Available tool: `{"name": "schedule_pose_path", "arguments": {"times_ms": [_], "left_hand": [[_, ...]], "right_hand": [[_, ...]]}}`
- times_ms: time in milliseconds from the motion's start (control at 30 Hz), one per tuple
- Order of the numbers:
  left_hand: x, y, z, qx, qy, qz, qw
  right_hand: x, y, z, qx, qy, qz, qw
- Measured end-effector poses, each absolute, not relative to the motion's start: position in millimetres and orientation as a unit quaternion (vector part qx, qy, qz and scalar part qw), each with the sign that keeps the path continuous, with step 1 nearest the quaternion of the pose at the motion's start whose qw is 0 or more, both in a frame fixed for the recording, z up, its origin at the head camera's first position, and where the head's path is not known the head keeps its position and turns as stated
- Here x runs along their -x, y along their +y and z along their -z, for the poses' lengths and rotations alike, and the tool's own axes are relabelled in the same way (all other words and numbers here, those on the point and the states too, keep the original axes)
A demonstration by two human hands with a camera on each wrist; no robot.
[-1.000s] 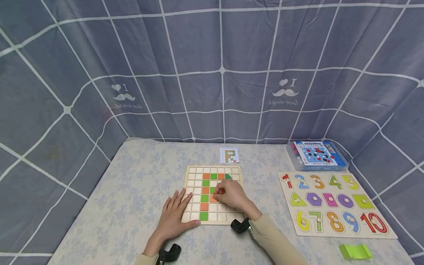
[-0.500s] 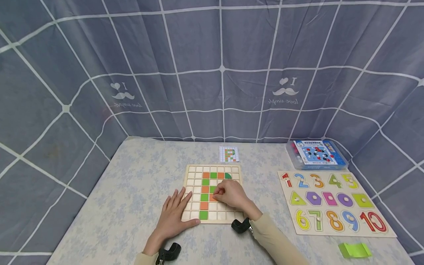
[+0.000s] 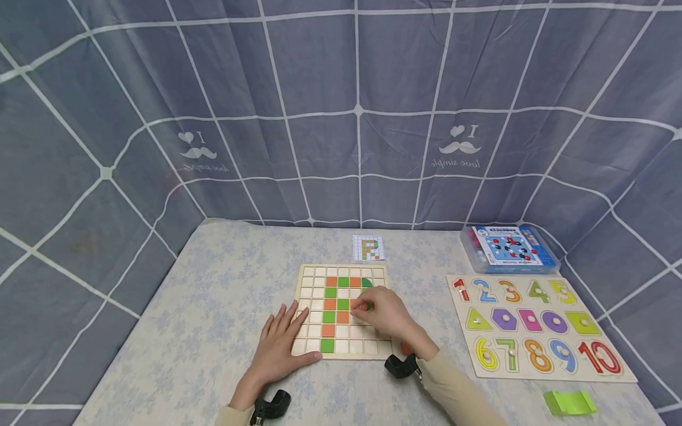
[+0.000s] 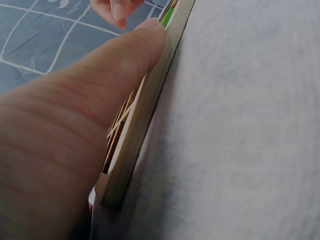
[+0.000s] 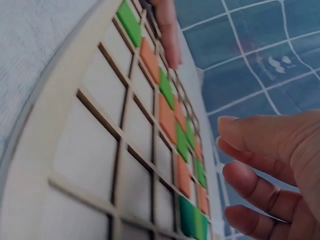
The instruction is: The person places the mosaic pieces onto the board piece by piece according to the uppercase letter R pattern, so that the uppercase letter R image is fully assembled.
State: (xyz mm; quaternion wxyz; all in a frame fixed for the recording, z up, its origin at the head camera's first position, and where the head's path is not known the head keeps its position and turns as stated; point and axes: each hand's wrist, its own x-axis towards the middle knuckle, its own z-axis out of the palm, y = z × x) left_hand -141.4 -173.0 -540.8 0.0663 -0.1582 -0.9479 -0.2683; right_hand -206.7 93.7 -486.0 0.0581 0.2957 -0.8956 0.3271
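Observation:
A wooden grid board point(image 3: 351, 357) lies in front of me with orange and green square tiles set in its cells. My left hand point(image 3: 279, 352) rests with spread fingers on its left side. In the left wrist view its thumb point(image 4: 122, 57) lies along the board's edge point(image 4: 145, 120). My right hand point(image 3: 388, 310) hovers over the board's right half, thumb and fingers loosely bent with no tile between them. An orange tile point(image 3: 343, 318) sits in a cell just left of its fingertips. The right wrist view shows a dark green tile point(image 5: 190, 217) near that hand.
Behind the board lies a small pattern card point(image 3: 368, 248). On the right are a number-and-shape puzzle board point(image 3: 522, 328), a clear plastic box point(image 3: 511, 251) and a bright green block point(image 3: 570, 403). An orange piece point(image 3: 407, 348) shows beside the right wrist.
My right hand has let go of the orange tile and shifted right, leaving it in its cell. An orange piece beside the right wrist has come into view. The left hand stays put.

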Motion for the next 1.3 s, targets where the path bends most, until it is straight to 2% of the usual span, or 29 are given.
{"name": "schedule_pose_path", "arguments": {"times_ms": [500,1300], "left_hand": [[142,-174,539,0.157,-0.948,0.268,0.063],[141,-173,538,0.164,-0.946,0.271,0.066]], "right_hand": [[193,146,456,-0.237,-0.915,-0.317,0.078],[181,214,484,-0.239,-0.911,-0.333,-0.045]]}}
